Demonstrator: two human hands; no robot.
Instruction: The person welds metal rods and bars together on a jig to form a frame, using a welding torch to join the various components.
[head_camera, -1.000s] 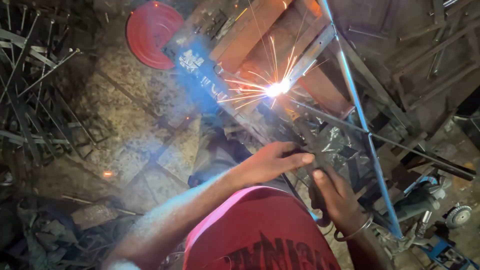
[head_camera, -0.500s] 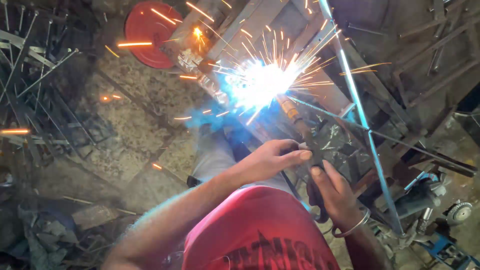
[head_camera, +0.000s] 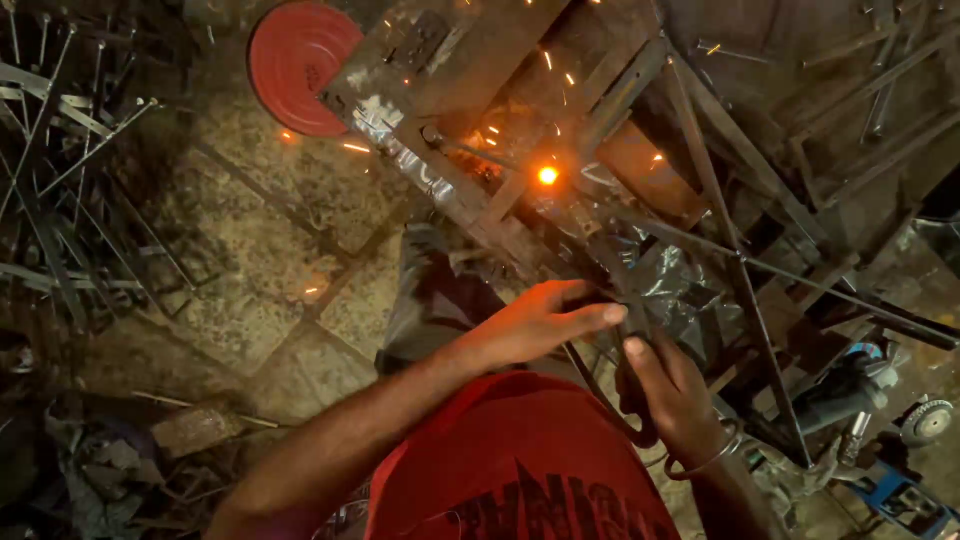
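The left hand lies flat, fingers stretched right, resting near the metal frame and gripping nothing. The right hand curls around what looks like a dark welding holder, though shadow blurs it. Farther off, a glowing weld spot sits on the frame; a red disc lies far left.

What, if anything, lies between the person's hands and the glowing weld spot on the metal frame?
Nothing separate blocks it: from the left hand and right hand, only the dark welding holder, its outline unclear, reaches towards the glowing spot on the metal frame.
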